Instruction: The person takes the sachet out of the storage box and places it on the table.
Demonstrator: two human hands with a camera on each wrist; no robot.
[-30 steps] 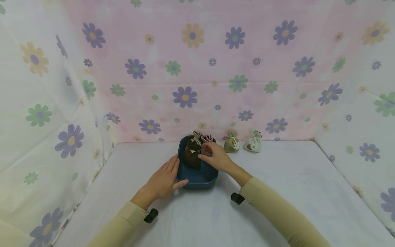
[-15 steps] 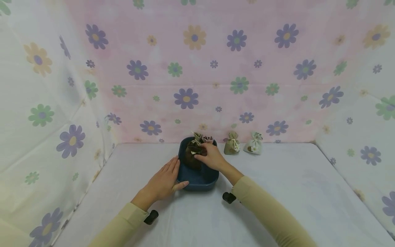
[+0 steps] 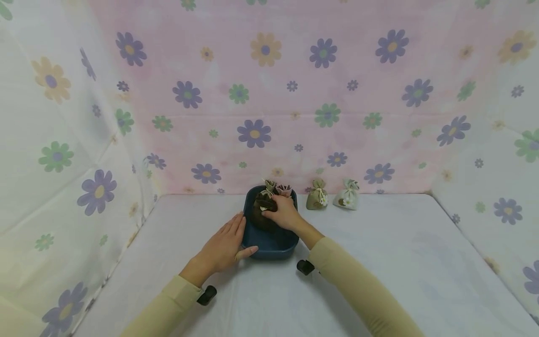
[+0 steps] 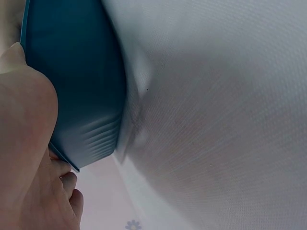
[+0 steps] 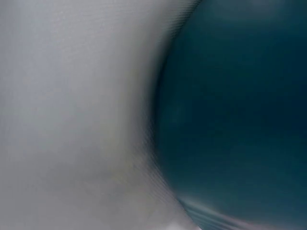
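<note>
Shifted toward 9 o'clock since a second ago, the right hand (image 3: 286, 215) has gone from in front of the pink bag (image 3: 284, 189) to the brown bag (image 3: 261, 222); behind everything hangs a pink flowered cloth (image 3: 223, 112), at 12 o'clock of the white table (image 3: 379, 262); on the table stands the blue tray (image 3: 269, 244); at its 8 o'clock the left hand (image 3: 222, 245) lies with fingers nearly straight along the rim, gripping nothing; the right hand's thumb and fingers are bent and slightly apart at the brown bag, though I cannot tell whether they pinch it; that bag sits in the tray toward 11 o'clock, the green bag (image 3: 269, 187) and pink bag behind it; outside, toward 2 o'clock, stand the olive bag (image 3: 316, 195) and white bag (image 3: 346, 195).
</note>
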